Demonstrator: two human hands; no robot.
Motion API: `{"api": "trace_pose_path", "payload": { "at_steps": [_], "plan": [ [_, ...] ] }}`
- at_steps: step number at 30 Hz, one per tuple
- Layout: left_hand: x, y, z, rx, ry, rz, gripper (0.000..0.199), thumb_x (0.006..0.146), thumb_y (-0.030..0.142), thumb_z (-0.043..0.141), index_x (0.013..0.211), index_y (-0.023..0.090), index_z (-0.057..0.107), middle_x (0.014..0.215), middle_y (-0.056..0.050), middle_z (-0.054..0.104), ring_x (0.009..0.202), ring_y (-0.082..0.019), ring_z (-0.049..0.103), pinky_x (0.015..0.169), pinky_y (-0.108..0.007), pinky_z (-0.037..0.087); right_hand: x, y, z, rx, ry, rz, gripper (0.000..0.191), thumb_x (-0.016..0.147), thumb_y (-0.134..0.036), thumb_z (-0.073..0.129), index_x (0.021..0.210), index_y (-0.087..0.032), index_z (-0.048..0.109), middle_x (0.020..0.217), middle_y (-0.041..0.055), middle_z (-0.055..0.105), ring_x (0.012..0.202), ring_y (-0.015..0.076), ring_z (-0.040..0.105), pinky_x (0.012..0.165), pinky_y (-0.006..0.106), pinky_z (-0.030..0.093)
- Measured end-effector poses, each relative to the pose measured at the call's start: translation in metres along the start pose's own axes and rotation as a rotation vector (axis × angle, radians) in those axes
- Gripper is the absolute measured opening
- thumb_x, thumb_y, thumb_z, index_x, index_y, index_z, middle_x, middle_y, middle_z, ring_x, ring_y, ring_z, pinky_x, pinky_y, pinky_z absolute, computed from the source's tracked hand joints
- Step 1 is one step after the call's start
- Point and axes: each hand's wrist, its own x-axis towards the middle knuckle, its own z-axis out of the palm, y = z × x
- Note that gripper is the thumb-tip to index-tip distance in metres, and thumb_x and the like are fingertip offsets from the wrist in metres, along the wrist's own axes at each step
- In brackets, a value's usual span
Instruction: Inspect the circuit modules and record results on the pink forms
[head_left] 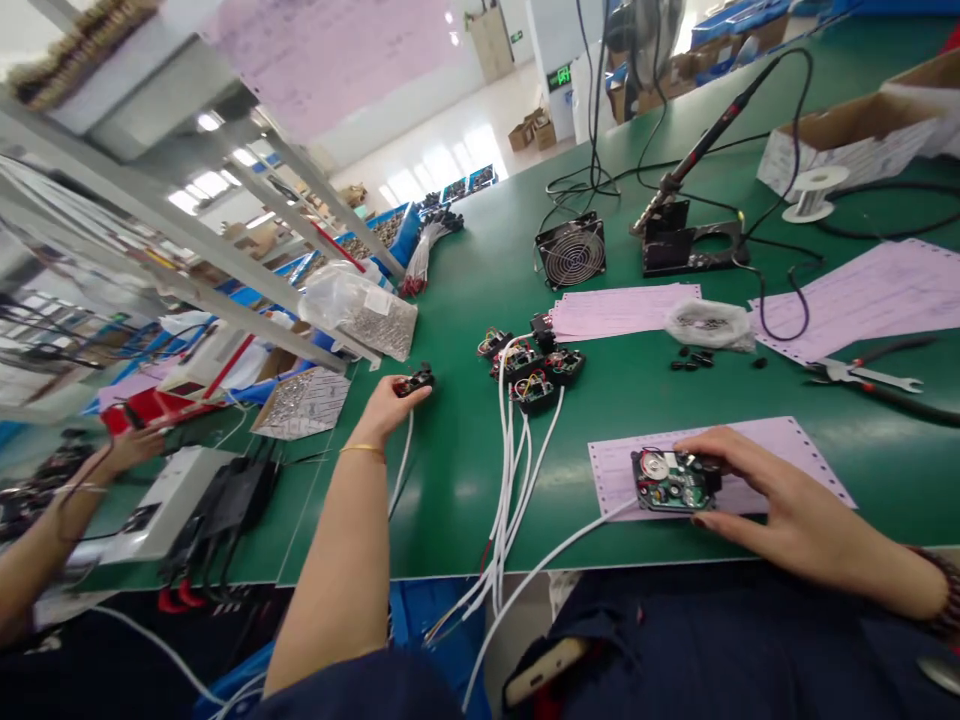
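Near the tabletop's [450, 500] front edge, right hand [780, 505] clasps a likely fragile module [673, 482] by its safer sides, left hand [384, 408] pinching a dark part [420, 379].

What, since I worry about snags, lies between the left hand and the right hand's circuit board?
In the head view: white cables, the clustered black housings they trail from, then part of a pink sheet.

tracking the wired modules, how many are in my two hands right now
2: a black module in the left hand, a green-board module in the right hand. More modules lie piled between; some may be hidden.
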Motion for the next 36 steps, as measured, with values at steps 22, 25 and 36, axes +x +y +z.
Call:
{"api": "trace_pose_path", "payload": {
  "at_steps": [22, 25, 36],
  "plan": [
    [-0.201, 0.054, 0.12, 0.01, -0.447, 0.513, 0.054, 0.074, 0.029, 0.088, 0.123, 0.029, 0.064, 0.144, -0.012, 0.045, 0.139, -0.035, 0.046, 0.116, -0.059, 0.04, 0.061, -0.013, 0.04, 0.107, -0.117, 0.118, 0.047, 0.091, -0.019, 0.064, 0.137, -0.018, 0.054, 0.112, 0.009, 0.063, 0.086, 0.0197, 0.063, 0.085, 0.039, 0.057],
    [-0.197, 0.052, 0.118, 0.04, -0.526, 0.574, 0.059, 0.076, 0.033, 0.089, 0.129, 0.032, 0.063, 0.166, -0.012, 0.02, 0.155, -0.041, 0.025, 0.123, -0.065, 0.029, 0.062, -0.013, 0.043, 0.166, -0.146, 0.083, 0.048, 0.089, -0.014, 0.065, 0.136, -0.018, 0.054, 0.114, 0.0086, 0.064, 0.084, 0.0179, 0.063, 0.084, 0.037, 0.058],
    [-0.193, 0.038, 0.135, -0.014, -0.574, 0.671, 0.065, 0.075, 0.03, 0.09, 0.133, 0.031, 0.06, 0.166, -0.01, 0.011, 0.156, -0.037, 0.025, 0.128, -0.059, 0.027, 0.058, -0.008, 0.04, 0.005, -0.194, 0.031, 0.056, 0.089, -0.015, 0.064, 0.143, -0.015, 0.05, 0.131, 0.0167, 0.066, 0.118, 0.0277, 0.063, 0.103, 0.049, 0.054]
  ]
}}
